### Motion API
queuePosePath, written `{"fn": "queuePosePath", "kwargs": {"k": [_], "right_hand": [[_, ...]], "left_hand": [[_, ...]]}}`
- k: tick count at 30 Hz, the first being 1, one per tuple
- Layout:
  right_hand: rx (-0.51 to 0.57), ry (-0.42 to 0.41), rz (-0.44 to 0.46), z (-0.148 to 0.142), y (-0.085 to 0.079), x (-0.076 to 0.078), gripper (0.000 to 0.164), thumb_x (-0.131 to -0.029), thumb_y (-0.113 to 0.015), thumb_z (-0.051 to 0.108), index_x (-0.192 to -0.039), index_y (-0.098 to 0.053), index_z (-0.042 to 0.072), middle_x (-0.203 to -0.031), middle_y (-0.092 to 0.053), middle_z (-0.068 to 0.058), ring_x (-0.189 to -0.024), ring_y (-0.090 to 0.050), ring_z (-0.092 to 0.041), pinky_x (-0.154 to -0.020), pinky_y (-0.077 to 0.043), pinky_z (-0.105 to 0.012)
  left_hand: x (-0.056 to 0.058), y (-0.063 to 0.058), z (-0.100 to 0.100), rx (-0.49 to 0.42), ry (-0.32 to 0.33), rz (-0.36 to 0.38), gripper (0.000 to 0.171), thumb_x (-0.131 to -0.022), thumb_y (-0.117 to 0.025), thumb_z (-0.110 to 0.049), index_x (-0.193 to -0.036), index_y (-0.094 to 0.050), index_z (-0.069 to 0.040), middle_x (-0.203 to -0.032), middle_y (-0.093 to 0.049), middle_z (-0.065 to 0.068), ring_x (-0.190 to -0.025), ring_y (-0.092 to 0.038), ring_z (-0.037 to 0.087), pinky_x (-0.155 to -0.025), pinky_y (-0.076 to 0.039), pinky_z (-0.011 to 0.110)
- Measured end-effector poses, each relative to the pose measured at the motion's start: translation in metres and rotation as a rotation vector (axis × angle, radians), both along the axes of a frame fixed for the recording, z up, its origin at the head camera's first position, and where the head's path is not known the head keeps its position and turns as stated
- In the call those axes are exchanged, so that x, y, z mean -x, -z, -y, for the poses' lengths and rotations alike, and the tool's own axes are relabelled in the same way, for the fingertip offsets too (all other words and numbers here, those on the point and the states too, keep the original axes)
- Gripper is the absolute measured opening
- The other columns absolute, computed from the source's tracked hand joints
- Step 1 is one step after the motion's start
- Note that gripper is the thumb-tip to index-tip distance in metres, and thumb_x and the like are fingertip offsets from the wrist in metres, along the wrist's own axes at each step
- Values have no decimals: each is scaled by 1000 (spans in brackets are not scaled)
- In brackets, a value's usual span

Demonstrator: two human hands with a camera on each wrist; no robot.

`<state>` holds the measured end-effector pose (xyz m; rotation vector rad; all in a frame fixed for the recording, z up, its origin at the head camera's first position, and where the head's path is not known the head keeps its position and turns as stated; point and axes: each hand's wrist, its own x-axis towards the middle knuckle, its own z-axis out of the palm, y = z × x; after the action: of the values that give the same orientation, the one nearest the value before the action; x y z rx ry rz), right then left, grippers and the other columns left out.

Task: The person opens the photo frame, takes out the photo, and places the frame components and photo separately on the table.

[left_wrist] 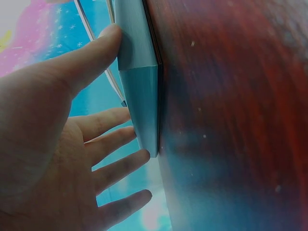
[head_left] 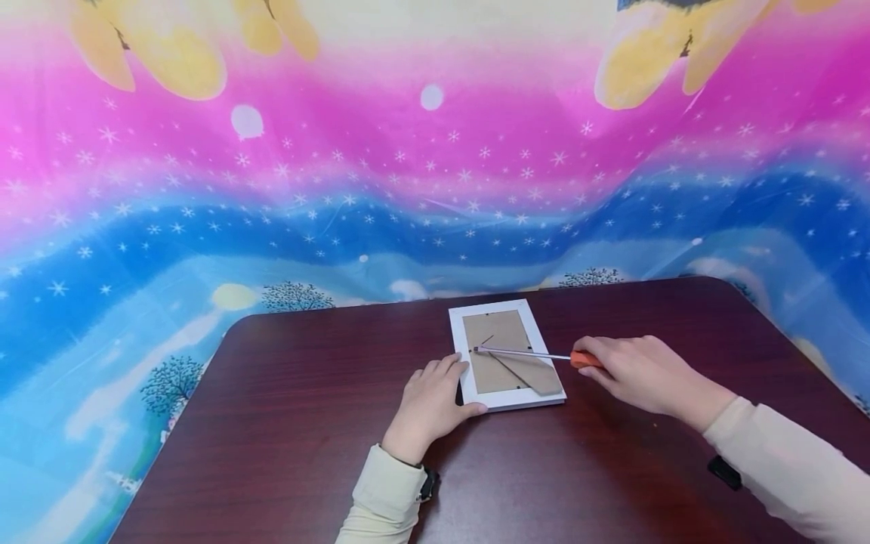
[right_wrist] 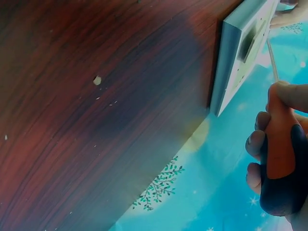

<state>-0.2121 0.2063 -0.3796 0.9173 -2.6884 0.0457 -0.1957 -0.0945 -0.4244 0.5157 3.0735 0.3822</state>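
A white picture frame (head_left: pixel 506 400) lies back side up on the table, its brown backing board (head_left: pixel 492 329) and slanted easel stand (head_left: pixel 533 372) showing. My left hand (head_left: pixel 428 400) rests at its near left corner. In the left wrist view, the thumb (left_wrist: pixel 103 45) touches the frame's edge, and the straight fingers (left_wrist: pixel 120 168) spread along its side. From the right, my right hand (head_left: pixel 642 374) grips a screwdriver with an orange and black handle (right_wrist: pixel 281 144). Its thin metal shaft (head_left: pixel 526 353) reaches across the frame, the tip right at the backing's left edge beside a small dark tab.
The dark reddish wooden table (head_left: pixel 306 393) spreads around the frame, with small light specks on its surface. Behind it hangs a colourful backdrop cloth (head_left: pixel 381 189) with snowflakes and trees. A dark band (head_left: pixel 428 483) circles the left wrist.
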Motion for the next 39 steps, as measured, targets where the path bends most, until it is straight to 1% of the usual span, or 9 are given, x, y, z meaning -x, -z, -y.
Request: {"fn": "queuePosePath", "kwargs": {"k": [4, 8, 14, 19, 22, 25, 28, 35, 39], "right_hand": [[-12, -5, 3, 2, 1, 1, 21, -82, -67, 29, -99, -64, 17, -65, -60, 9, -47, -39, -2, -41, -38, -25], [-16, -20, 14, 4, 1, 2, 21, -82, -68, 29, -98, -65, 16, -66, -62, 8, -47, -39, -3, -41, -39, -25], [-18, -14, 41, 6, -2, 7, 18, -82, -68, 28, -96, -67, 17, -65, -60, 9, -48, -40, -4, -43, -40, -26], [-24, -8, 71, 7, -10, 15, 16, -82, -69, 27, -95, -68, 18, -72, -67, 7, -53, -50, -5, -46, -48, -32], [-29, -10, 65, 6, -15, 20, 15, -81, -69, 25, -96, -70, 20, -79, -71, 5, -57, -58, -7, -50, -52, -35], [-39, -20, 61, 4, -19, 26, 17, -81, -69, 23, -97, -71, 20, -85, -74, 5, -60, -61, -9, -52, -53, -37], [-50, -31, 67, 2, -22, 31, 17, -81, -69, 23, -98, -71, 21, -87, -74, 6, -61, -60, -8, -53, -53, -37], [-66, -62, 83, 2, -24, 44, 12, -82, -69, 21, -94, -70, 22, -81, -69, 9, -65, -59, -6, -62, -56, -38], [-79, -79, 86, 3, -26, 54, 9, -81, -69, 19, -90, -69, 23, -74, -63, 10, -65, -57, -7, -63, -56, -37]], "left_hand": [[0, 0, 0, -3, 2, -7, 78, -76, -62, -61, -137, -49, -14, -146, -47, 5, -129, -43, 25, -104, -41, 51], [-1, 0, 0, -6, -2, 3, 79, -76, -62, -60, -139, -48, -14, -147, -46, 5, -130, -42, 25, -105, -41, 51], [0, 1, 0, 9, -8, 16, 80, -77, -60, -61, -140, -46, -15, -149, -44, 3, -131, -41, 25, -106, -40, 51], [0, 2, 0, 7, -5, 18, 79, -78, -60, -61, -141, -46, -15, -150, -43, 4, -131, -41, 26, -106, -40, 51], [0, 1, -1, 4, -5, 22, 78, -78, -61, -60, -140, -46, -15, -150, -43, 4, -131, -42, 26, -106, -40, 52], [0, 1, -1, 6, -4, 23, 78, -78, -61, -60, -140, -46, -15, -150, -43, 4, -130, -42, 26, -105, -40, 52], [0, 0, -1, 5, -1, 20, 78, -78, -61, -60, -140, -46, -15, -150, -44, 4, -130, -43, 26, -105, -40, 52], [-1, 1, 0, -3, 2, 11, 78, -77, -61, -59, -140, -47, -15, -149, -45, 5, -129, -44, 27, -104, -42, 52], [-1, 2, 0, -4, 6, 13, 78, -78, -61, -59, -140, -47, -15, -149, -44, 4, -129, -44, 26, -104, -42, 52]]}}
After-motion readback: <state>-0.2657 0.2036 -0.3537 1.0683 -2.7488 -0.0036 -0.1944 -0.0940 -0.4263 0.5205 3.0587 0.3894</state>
